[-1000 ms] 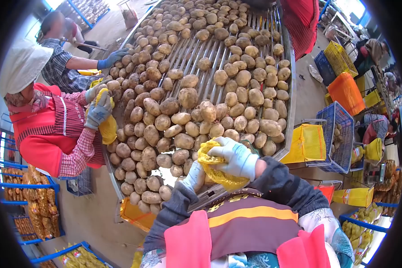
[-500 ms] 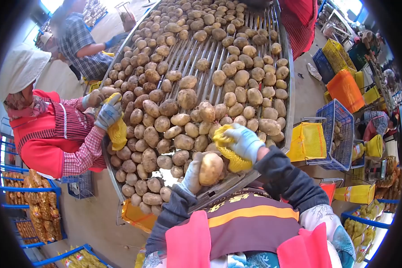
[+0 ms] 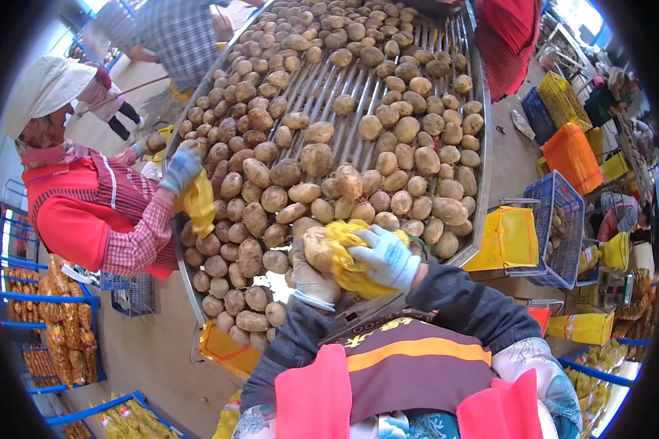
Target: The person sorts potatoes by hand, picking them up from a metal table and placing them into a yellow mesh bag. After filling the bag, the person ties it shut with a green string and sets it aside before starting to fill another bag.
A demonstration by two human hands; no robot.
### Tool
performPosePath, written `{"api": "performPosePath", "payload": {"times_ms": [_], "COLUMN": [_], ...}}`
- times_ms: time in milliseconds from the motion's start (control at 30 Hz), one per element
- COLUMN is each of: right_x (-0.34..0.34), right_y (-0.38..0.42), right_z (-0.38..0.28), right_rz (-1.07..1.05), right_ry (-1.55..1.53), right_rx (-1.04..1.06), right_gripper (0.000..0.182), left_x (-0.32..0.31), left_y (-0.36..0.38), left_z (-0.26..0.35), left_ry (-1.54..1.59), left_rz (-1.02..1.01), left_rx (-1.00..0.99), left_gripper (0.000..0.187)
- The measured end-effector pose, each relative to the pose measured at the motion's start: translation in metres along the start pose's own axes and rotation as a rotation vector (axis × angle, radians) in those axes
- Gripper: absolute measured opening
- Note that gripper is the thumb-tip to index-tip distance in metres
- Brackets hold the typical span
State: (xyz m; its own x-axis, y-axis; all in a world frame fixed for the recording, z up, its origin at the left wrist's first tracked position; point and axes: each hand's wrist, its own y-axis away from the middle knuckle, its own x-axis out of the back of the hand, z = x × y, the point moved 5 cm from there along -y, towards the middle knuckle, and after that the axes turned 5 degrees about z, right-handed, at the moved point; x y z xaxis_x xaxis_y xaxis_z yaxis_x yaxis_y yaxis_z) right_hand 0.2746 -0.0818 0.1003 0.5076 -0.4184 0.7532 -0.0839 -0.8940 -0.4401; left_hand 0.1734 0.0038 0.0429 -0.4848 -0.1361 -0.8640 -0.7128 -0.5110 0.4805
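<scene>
My left hand point(image 3: 313, 284), in a pale work glove, grips a large potato point(image 3: 317, 249) over the near end of the roller table. In my right hand point(image 3: 389, 257), also gloved, is a bunched yellow mesh net point(image 3: 342, 238). The net presses against the right side of that potato, and its folds hide part of the skin. Many loose potatoes point(image 3: 286, 173) lie just beyond both hands, some with soil on them.
Metal rollers point(image 3: 334, 91) show between potatoes, inside a raised metal rim point(image 3: 483, 168). At the left edge a co-worker point(image 3: 88, 212) holds another yellow net point(image 3: 198, 205). A yellow bag point(image 3: 507, 238) and a blue crate point(image 3: 553, 219) stand on the right.
My left hand has moved the potato up and left. My right hand has brought the yellow net down and left onto it. The co-worker in the checked shirt has shifted.
</scene>
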Motion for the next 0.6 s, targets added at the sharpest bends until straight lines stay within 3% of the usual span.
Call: {"api": "performPosePath", "payload": {"times_ms": [33,67,167,233,300,333,367,433,500,567,600], "right_x": [-0.003,-0.003,-0.001,0.005,0.014,0.019,0.019,0.015,0.005,-0.004,-0.007], "right_y": [0.009,0.015,0.018,0.001,-0.015,-0.020,-0.024,-0.020,-0.009,0.006,0.013], "right_z": [0.007,0.016,0.040,0.038,0.013,-0.007,-0.026,-0.028,-0.012,0.007,0.019], "right_rz": [-0.079,-0.019,0.193,0.332,0.334,0.238,0.198,0.166,0.074,-0.017,-0.074], "right_ry": [0.042,-0.026,-0.213,-0.409,-0.366,-0.227,-0.132,0.005,0.075,0.138,0.123], "right_rx": [0.021,-0.084,-0.417,-0.478,-0.263,-0.147,0.017,0.080,0.066,0.049,-0.039], "right_gripper": [0.033,0.034,0.035,0.034,0.033,0.034,0.036,0.037,0.038,0.038,0.038], "left_x": [0.008,0.004,0.009,0.012,0.024,0.033,0.025,-0.005,0.007,0.046,0.029], "left_y": [-0.002,-0.001,0.000,-0.003,-0.015,-0.025,-0.018,0.004,-0.004,-0.018,-0.007], "left_z": [0.005,0.016,0.019,0.020,0.015,0.012,0.008,-0.010,-0.001,0.021,0.021], "left_ry": [0.105,0.082,0.136,0.061,0.146,-0.090,-0.087,0.022,-0.033,-0.055,-0.029], "left_rz": [0.117,-0.043,0.052,0.038,0.127,0.053,0.055,-0.045,0.016,0.173,0.224], "left_rx": [-0.009,0.018,0.010,-0.027,-0.066,-0.134,-0.128,0.164,0.125,-0.036,-0.051], "left_gripper": [0.050,0.050,0.051,0.052,0.054,0.058,0.058,0.050,0.049,0.054,0.060]}}
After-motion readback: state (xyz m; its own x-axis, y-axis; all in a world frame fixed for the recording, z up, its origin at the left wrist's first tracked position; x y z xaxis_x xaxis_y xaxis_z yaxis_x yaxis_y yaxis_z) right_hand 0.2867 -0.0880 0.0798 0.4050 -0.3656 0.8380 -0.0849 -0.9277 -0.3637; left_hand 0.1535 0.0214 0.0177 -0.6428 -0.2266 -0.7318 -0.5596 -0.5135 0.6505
